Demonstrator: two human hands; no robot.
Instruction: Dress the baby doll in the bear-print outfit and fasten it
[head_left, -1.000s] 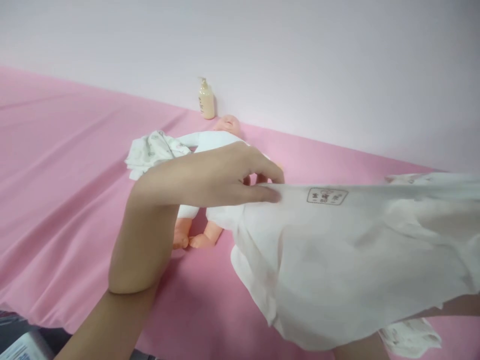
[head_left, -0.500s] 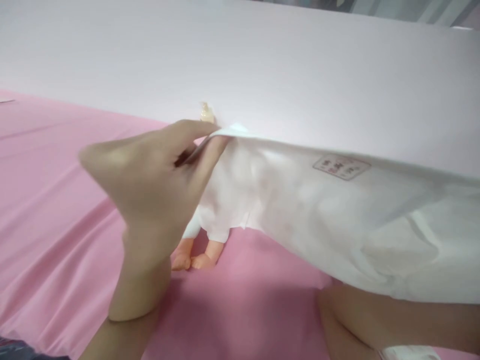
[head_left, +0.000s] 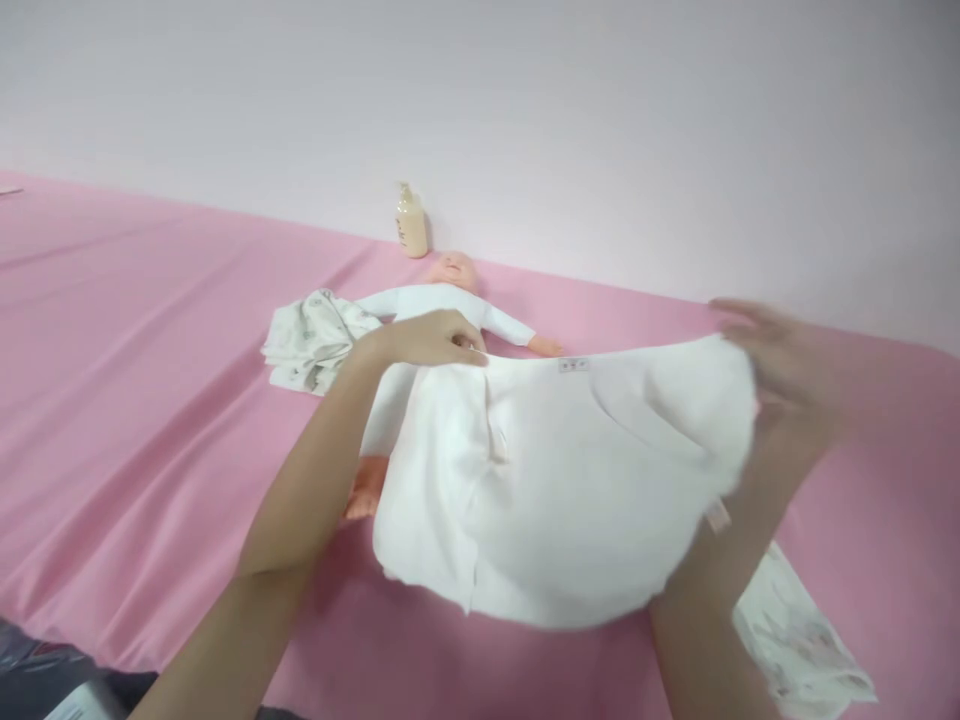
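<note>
My left hand (head_left: 439, 338) pinches the upper left edge of a white cloth garment (head_left: 577, 480), which has a small printed label near its top edge. The cloth hangs between my hands, its top edge stretched across. At its upper right end is my right hand (head_left: 787, 375), blurred by motion, with some fingers stretched out by the cloth; its grip is unclear. Behind the garment a baby doll (head_left: 439, 298) in white clothing lies on its back, arms spread. The garment hides part of its lower body; one foot shows beside my left forearm.
A pink sheet (head_left: 150, 400) covers the surface, with a pale wall behind it. Near the doll's head stands a cream pump bottle (head_left: 412, 225). Folded patterned cloth (head_left: 315, 335) lies left of the doll, and another patterned cloth (head_left: 799, 630) lies at lower right.
The view has drawn back, bringing the doll's head, the bottle and the folded cloth into sight. The garment now hangs lower in view, and my right hand has risen to its right end.
</note>
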